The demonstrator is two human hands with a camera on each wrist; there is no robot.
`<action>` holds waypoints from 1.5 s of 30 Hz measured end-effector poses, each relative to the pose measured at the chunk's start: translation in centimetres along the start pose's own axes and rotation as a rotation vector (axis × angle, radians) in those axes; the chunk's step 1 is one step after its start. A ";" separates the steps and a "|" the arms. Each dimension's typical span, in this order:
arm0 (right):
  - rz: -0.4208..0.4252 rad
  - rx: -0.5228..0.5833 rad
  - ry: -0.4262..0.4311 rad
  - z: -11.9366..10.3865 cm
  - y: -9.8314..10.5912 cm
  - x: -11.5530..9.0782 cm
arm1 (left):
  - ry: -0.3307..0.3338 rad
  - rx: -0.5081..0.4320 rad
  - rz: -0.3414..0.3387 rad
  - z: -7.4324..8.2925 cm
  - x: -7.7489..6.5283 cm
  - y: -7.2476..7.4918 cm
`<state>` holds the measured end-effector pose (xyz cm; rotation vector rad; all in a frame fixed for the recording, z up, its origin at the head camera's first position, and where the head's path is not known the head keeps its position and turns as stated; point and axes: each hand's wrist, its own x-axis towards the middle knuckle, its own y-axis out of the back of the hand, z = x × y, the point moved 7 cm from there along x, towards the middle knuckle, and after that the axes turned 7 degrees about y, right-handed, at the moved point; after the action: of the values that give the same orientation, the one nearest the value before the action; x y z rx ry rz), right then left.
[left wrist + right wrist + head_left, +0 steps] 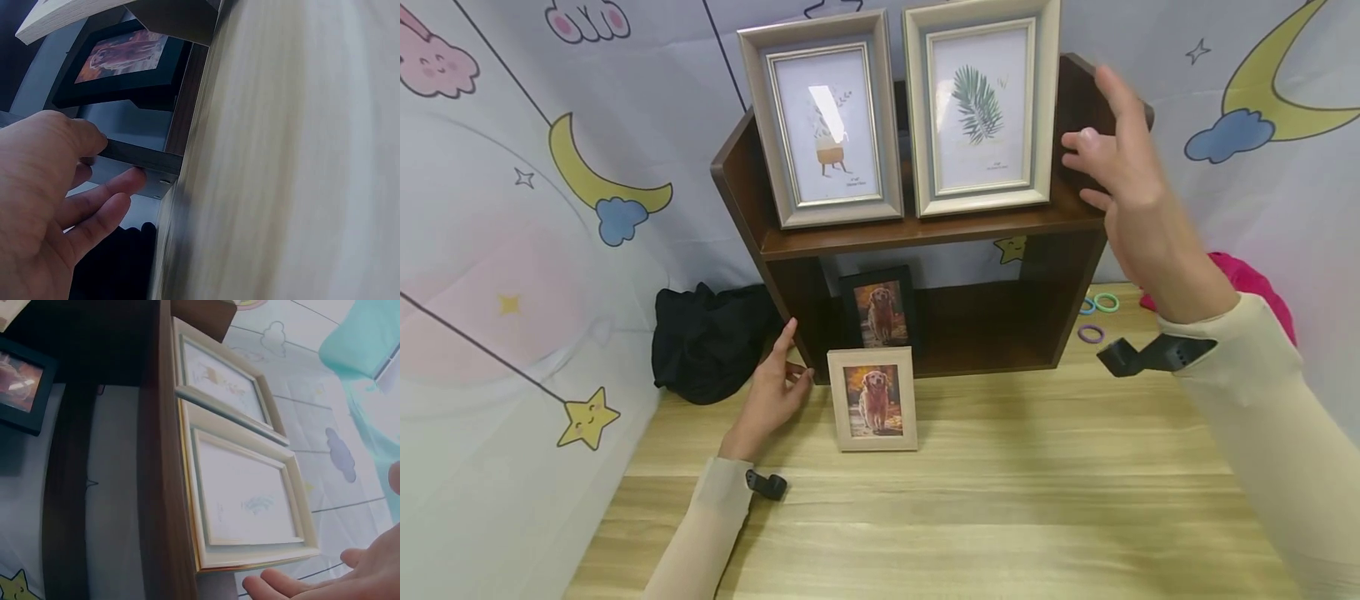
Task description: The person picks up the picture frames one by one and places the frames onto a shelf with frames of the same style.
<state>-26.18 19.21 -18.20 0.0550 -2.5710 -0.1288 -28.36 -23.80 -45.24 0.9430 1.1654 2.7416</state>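
Note:
A dark brown wooden shelf with two levels stands on the table. My left hand grips the front edge of its left side panel, low down, with thumb and fingers on either side of the panel. On the upper level lean two large pale picture frames: a potted-plant frame at left and a palm-leaf frame at right. Beside the palm-leaf frame, my right hand is raised with fingers spread, holding nothing. In the right wrist view its fingertips are close to that frame's lower corner.
A black picture frame with a dog photo stands on the lower level. Before it, a light wood frame stands on the table. Black cloth lies left of the shelf; coloured rings and pink cloth lie right.

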 end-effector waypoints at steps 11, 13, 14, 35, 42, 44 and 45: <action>-0.061 -0.326 0.123 0.6 0.1 -4.1 | 0.032 0.003 -0.028 -0.1 0.0 0.0; -0.081 -0.343 0.130 1.0 0.1 -4.8 | 0.030 0.006 -0.027 -0.2 0.0 0.0; -0.092 -0.356 0.139 1.2 0.1 -5.1 | 0.027 0.008 -0.026 -0.2 0.0 0.0; 0.153 -0.519 0.329 7.0 1.4 -9.9 | 0.006 0.001 -0.011 -0.3 0.0 -0.1; 0.240 -0.559 0.292 9.9 2.6 -11.1 | 0.022 0.009 -0.015 -0.1 0.0 -0.1; 0.254 -0.555 0.265 10.8 2.9 -11.5 | 0.025 0.009 -0.017 0.0 0.0 -0.1; 0.261 -0.552 0.249 11.2 3.0 -11.6 | 0.027 0.008 -0.018 0.0 0.0 0.0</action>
<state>-22.47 23.90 -33.53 -0.4402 -2.1883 -0.6766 -28.35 -23.78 -45.27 0.8943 1.1841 2.7465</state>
